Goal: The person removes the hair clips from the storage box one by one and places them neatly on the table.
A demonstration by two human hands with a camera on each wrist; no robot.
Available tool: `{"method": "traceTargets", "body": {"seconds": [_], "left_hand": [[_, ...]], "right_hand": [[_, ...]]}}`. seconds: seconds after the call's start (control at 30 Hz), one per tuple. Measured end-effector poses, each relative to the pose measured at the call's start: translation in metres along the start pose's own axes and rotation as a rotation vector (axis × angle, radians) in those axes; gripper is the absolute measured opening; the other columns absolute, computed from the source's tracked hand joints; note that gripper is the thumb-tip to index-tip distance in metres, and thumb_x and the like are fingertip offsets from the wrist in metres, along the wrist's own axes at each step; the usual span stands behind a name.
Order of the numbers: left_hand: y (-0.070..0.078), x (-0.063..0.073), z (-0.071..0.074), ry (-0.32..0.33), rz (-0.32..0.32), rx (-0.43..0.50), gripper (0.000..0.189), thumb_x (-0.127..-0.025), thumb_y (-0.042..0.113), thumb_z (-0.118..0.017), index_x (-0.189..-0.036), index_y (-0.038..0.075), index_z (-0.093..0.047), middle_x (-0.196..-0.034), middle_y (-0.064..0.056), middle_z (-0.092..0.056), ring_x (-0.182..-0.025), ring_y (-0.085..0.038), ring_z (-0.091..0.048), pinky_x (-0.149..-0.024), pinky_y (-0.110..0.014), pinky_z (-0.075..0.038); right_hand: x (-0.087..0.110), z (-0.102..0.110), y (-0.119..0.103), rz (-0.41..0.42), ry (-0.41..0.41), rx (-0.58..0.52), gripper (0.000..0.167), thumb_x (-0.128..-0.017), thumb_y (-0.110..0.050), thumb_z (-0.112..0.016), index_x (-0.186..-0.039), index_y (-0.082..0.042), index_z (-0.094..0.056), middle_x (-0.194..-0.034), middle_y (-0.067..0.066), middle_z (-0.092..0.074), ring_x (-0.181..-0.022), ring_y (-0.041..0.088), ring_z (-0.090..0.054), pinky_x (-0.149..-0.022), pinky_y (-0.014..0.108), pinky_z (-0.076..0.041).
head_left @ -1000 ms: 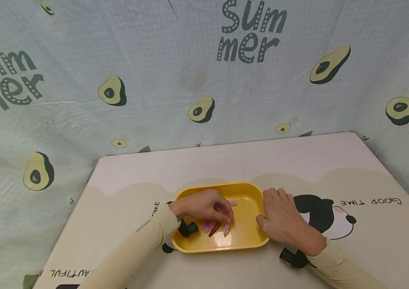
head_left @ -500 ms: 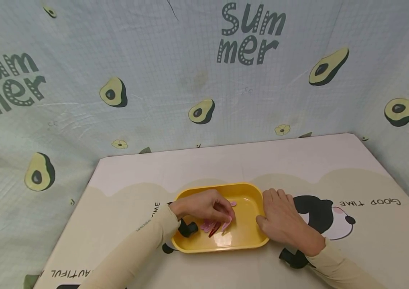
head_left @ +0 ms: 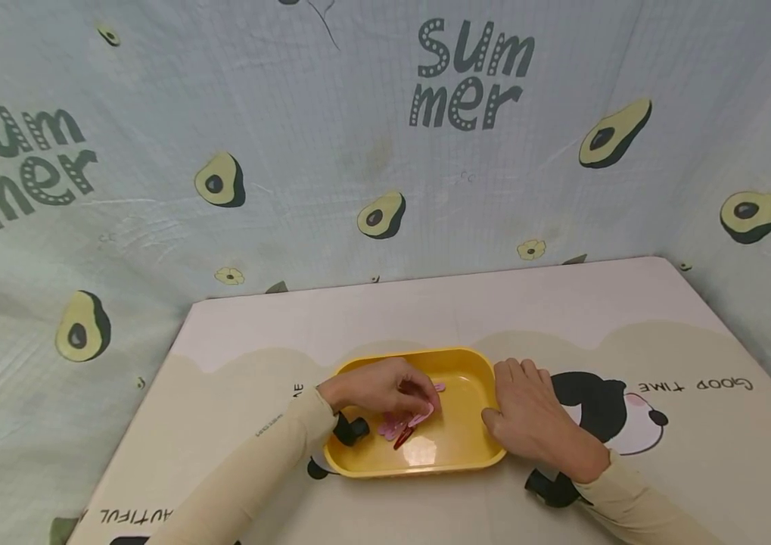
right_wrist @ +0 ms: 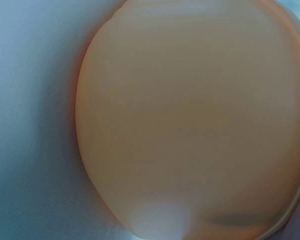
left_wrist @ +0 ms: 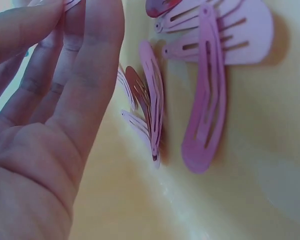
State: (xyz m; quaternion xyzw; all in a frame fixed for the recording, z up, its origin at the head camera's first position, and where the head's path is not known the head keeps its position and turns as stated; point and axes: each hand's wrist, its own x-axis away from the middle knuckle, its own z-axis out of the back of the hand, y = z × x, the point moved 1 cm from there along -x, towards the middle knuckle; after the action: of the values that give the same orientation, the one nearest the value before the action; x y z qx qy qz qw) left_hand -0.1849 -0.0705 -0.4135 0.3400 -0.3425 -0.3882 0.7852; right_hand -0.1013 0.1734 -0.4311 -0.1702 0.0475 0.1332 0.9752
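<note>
A yellow tray (head_left: 460,454) stands on the table, its wall (right_wrist: 190,120) filling most of the right wrist view. My left hand (head_left: 385,386) reaches into it and pinches a pink snap hair clip (head_left: 422,415) between thumb and fingers. Only an edge of that clip shows at the top of the left wrist view. Below the hand lie more pink hair clips (left_wrist: 204,90) and a red hair clip (head_left: 403,437), partly overlapping. One pink clip (head_left: 439,387) lies apart, towards the tray's back. My right hand (head_left: 528,409) grips the tray's right rim.
The table (head_left: 385,507) has a printed cover with cartoon figures and words. Behind it hangs a cloth (head_left: 303,151) with avocado prints. A black strapped device (head_left: 351,430) sits at the left wrist, another (head_left: 551,488) at the right.
The pinched pink hair clip has turned from pointing down towards the front of the tray to lying more sideways, higher up. The right hand stays on the rim. The head view has shifted slightly.
</note>
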Motion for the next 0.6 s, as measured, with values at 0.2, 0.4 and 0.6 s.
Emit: {"method": "traceTargets", "body": {"seconds": [0.2, 0.4, 0.6], "left_hand": [[0.003, 0.005, 0.002, 0.006, 0.047, 0.020, 0.017, -0.101, 0.018, -0.067, -0.111, 0.008, -0.076, -0.089, 0.004, -0.069, -0.068, -0.015, -0.063, -0.065, -0.028, -0.059], [0.007, 0.009, 0.006, 0.008, 0.076, 0.060, 0.019, -0.102, 0.014, -0.064, -0.115, 0.007, -0.077, -0.095, -0.004, -0.074, -0.069, -0.016, -0.068, -0.066, -0.041, -0.063], [0.011, 0.013, 0.011, 0.020, 0.078, 0.035, 0.021, -0.102, 0.011, -0.064, -0.118, 0.006, -0.076, -0.105, -0.012, -0.076, -0.073, -0.019, -0.074, -0.073, -0.043, -0.065]], "right_hand": [[0.000, 0.000, -0.001, -0.007, -0.008, 0.003, 0.023, -0.085, -0.018, -0.062, -0.101, -0.003, -0.053, -0.085, 0.004, -0.041, -0.086, 0.025, -0.037, -0.077, 0.038, -0.027], [0.000, 0.000, -0.001, -0.007, -0.010, 0.005, 0.023, -0.086, -0.018, -0.061, -0.101, -0.003, -0.053, -0.085, 0.005, -0.041, -0.087, 0.026, -0.037, -0.078, 0.039, -0.027], [0.001, 0.001, -0.002, -0.013, -0.017, 0.013, 0.023, -0.088, -0.018, -0.060, -0.102, -0.003, -0.052, -0.087, 0.005, -0.042, -0.088, 0.026, -0.037, -0.078, 0.039, -0.026]]}}
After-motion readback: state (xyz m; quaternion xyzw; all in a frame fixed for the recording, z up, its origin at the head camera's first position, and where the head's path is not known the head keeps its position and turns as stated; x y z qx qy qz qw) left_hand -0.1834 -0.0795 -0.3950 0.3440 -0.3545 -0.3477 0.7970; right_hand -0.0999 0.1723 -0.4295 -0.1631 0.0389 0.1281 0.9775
